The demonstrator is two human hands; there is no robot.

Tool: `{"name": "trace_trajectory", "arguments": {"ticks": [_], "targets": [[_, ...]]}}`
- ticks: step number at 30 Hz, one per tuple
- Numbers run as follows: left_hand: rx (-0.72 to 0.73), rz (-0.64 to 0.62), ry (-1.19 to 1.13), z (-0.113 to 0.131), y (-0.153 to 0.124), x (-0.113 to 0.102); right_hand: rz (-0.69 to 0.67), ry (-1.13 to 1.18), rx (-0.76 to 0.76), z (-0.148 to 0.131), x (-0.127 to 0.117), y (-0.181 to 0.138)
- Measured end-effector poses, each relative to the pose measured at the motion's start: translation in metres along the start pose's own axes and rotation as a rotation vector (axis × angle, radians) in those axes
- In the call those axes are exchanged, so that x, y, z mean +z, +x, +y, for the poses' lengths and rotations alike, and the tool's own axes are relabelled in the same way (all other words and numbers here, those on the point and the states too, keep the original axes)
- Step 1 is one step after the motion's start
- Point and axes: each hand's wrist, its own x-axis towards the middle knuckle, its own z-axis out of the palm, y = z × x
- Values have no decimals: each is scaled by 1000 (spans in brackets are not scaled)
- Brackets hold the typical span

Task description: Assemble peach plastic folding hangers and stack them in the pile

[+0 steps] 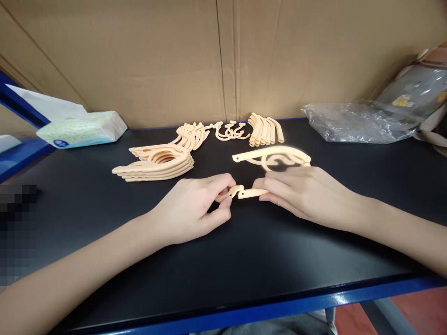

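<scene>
My left hand [195, 204] pinches a small peach plastic hook piece [230, 191] between thumb and fingers. My right hand [300, 190] grips a flat peach plastic bar [249, 193], whose end meets the hook piece between the two hands. Just behind my right hand a curved peach hanger arm [272, 157] lies on the black table [244, 260]. Both hands rest low on the tabletop near its middle.
A stack of curved hanger arms [157, 165] lies at the left-centre. Loose hooks [230, 131] and a row of short tubes [266, 130] sit by the cardboard wall [216, 56]. A tissue pack [82, 130] is far left, a clear plastic bag [359, 122] far right.
</scene>
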Motion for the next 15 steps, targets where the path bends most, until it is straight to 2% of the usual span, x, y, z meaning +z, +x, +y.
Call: {"name": "trace_trajectory", "arguments": {"ticks": [3, 7, 15], "targets": [[41, -53, 38, -1, 0, -1, 32, 20, -10, -2, 0, 1], [83, -33, 183, -1, -1, 2, 92, 1, -51, -4, -1, 1], [115, -17, 280, 4, 0, 2, 77, -15, -76, -5, -5, 4]]}}
